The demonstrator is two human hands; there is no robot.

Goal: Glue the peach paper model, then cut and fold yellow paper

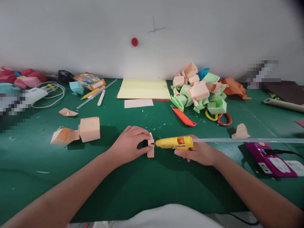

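My left hand (130, 144) pinches a small folded strip of peach paper (150, 152) on the table, thumb and fingers at its left edge. In my right hand (201, 152) is a yellow hot glue gun (174, 143), its nozzle pointing left and touching or almost touching the middle of the strip. A long clear glue stick (247, 140) runs out of the gun's back to the right. Left of my left hand lie a peach paper box (89, 129) and a joined folded peach piece (64, 136).
Beyond my hands are a red cutter (182, 116), scissors (224, 119), a heap of peach and green folded paper (199, 90), and yellow sheets (143, 88). A purple power strip (270, 160) with a black cable lies right, near my forearm. A white wall (95, 38) closes the back.
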